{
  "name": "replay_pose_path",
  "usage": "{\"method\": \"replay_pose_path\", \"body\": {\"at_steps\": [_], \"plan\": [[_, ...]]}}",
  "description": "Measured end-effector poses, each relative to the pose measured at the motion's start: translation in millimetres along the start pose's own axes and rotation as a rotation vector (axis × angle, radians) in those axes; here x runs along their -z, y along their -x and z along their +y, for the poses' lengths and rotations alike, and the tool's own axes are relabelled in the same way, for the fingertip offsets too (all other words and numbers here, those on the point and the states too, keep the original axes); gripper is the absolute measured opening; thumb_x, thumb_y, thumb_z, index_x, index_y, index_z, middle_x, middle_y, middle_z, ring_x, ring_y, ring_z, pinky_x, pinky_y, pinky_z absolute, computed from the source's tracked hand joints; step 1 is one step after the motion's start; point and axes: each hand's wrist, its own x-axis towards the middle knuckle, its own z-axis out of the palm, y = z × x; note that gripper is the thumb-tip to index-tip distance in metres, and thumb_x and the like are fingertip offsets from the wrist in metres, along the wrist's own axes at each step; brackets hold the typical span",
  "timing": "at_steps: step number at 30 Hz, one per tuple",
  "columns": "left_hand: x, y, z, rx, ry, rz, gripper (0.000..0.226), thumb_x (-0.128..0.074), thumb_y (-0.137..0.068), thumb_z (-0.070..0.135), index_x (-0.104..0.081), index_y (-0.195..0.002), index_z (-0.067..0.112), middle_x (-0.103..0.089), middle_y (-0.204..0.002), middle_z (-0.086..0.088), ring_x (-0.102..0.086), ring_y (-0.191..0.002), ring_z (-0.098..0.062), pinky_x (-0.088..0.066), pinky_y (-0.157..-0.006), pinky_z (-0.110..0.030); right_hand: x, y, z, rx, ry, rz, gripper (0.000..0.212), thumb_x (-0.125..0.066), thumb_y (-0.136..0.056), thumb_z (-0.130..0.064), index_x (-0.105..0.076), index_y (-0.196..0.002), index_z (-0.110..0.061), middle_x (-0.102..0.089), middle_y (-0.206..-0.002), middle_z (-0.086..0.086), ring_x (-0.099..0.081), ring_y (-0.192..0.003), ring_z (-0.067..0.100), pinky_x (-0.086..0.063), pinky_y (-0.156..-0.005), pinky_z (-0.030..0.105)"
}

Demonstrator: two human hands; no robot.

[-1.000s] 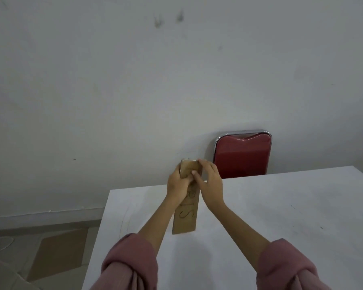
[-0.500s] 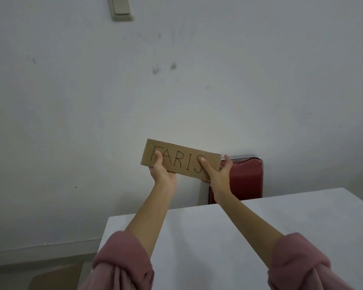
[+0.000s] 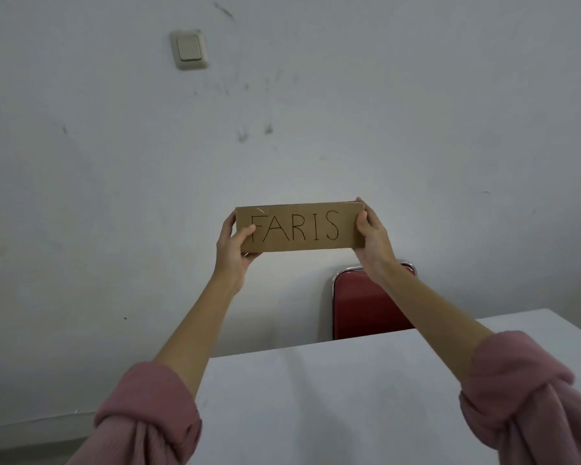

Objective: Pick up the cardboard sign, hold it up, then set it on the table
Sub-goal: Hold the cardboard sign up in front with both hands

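Observation:
A brown cardboard sign (image 3: pixel 299 226) with hand-drawn black letters hangs level in the air in front of the wall, well above the white table (image 3: pixel 332 397). My left hand (image 3: pixel 233 248) grips its left end, thumb on the front face. My right hand (image 3: pixel 373 236) grips its right end, fingers wrapped around the edge. Both arms stretch forward and up, pink sleeves pushed back to the elbows.
A red chair (image 3: pixel 359 307) with a chrome frame stands against the wall behind the table's far edge, partly behind my right forearm. A light switch (image 3: pixel 189 49) sits high on the scuffed white wall. The floor shows at the lower left.
The sign went from hanging vertically over the table to horizontal, then rose higher and levelled out. My hands slid apart to its two ends. The camera tilted up.

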Motion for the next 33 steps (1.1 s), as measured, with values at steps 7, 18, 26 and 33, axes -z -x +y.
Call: {"method": "replay_pose_path", "body": {"at_steps": [7, 18, 26, 33], "plan": [[-30, 18, 18, -0.118, -0.032, 0.044, 0.031, -0.02, -0.097, 0.016, -0.044, -0.115, 0.024, -0.053, -0.113, -0.003, -0.05, -0.104, -0.017, -0.046, -0.08, -0.026, 6, -3, -31, 0.068, 0.12, 0.006, 0.04, -0.022, -0.101, -0.024, -0.037, -0.137, -0.02, -0.045, -0.135, 0.002, -0.04, -0.125, 0.017, -0.029, -0.115, 0.039], [-65, 76, 20, -0.198, -0.217, 0.145, 0.042, -0.02, -0.097, 0.017, -0.041, -0.133, 0.016, -0.05, -0.123, -0.001, -0.044, -0.112, -0.013, -0.033, -0.099, -0.026, 37, 36, -70, 0.076, 0.235, -0.064, 0.039, -0.022, -0.101, -0.022, -0.034, -0.138, -0.02, -0.043, -0.137, 0.003, -0.038, -0.119, 0.012, -0.029, -0.106, 0.03], [-103, 134, 23, -0.221, -0.237, 0.125, 0.041, -0.02, -0.098, 0.017, -0.038, -0.135, 0.016, -0.047, -0.121, 0.003, -0.042, -0.113, -0.012, -0.031, -0.101, -0.026, 73, 81, -110, 0.098, 0.284, -0.086, 0.038, -0.021, -0.101, -0.019, -0.038, -0.135, -0.018, -0.044, -0.122, -0.002, -0.04, -0.113, 0.012, -0.036, -0.088, 0.021], [-150, 205, -5, -0.164, -0.259, 0.079, 0.04, -0.022, -0.098, 0.017, -0.039, -0.134, 0.015, -0.05, -0.128, -0.002, -0.044, -0.121, -0.016, -0.031, -0.11, -0.032, 137, 131, -150, 0.077, 0.341, -0.081, 0.038, -0.02, -0.101, -0.02, -0.039, -0.134, -0.018, -0.046, -0.118, -0.002, -0.043, -0.106, 0.01, -0.039, -0.078, 0.014]]}}
